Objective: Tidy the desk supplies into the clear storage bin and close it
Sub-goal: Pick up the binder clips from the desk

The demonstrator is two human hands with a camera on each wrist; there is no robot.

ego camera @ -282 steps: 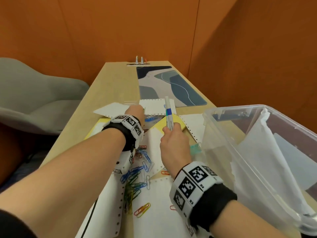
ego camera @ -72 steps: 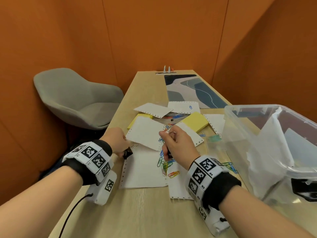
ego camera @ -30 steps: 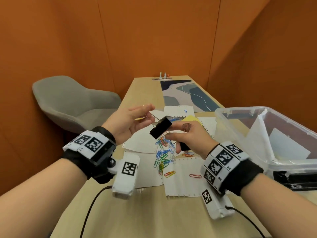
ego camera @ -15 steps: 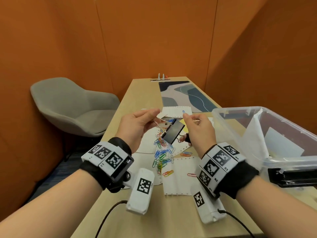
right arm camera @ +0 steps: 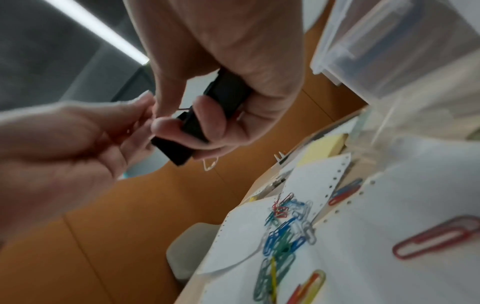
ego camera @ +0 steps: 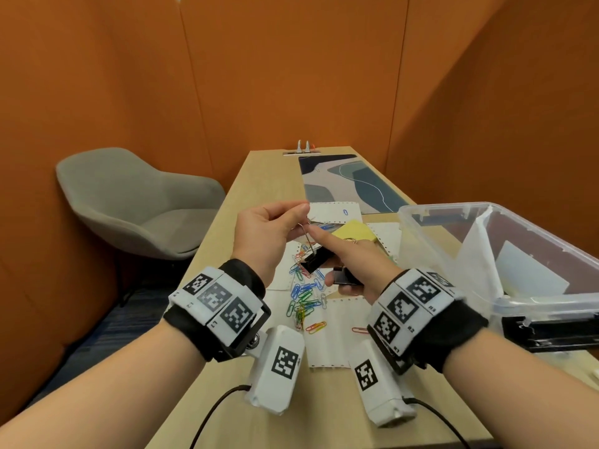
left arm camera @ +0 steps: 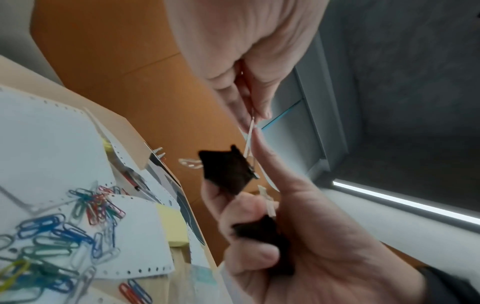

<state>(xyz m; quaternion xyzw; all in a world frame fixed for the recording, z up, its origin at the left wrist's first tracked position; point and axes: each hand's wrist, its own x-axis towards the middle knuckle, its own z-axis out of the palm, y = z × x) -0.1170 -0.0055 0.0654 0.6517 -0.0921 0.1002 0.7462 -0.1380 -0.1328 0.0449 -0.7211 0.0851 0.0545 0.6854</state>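
Note:
Both hands are raised over the desk (ego camera: 207, 377). My left hand (ego camera: 304, 216) pinches the wire handle of a black binder clip (ego camera: 316, 260), which hangs below it (left arm camera: 226, 172). My right hand (ego camera: 340, 270) curls round a second black binder clip (ego camera: 346, 277) (left arm camera: 262, 228), and its straight index finger touches the first clip's wire. Loose coloured paper clips (ego camera: 304, 298), white perforated sheets (ego camera: 334, 211) and a yellow sticky pad (ego camera: 355, 230) lie below. The clear storage bin (ego camera: 453, 207) stands open at the right with white sheets inside.
A grey chair (ego camera: 129, 202) stands left of the desk. A patterned desk mat (ego camera: 350, 183) lies at the far end. Orange walls close in on three sides. The bin's black latch (ego camera: 551, 332) faces me at the right.
My left hand has lifted the first clip by its wire, so the clip now hangs lower. The right index finger has stretched up to the wire. Both clips were taken off the desk earlier.

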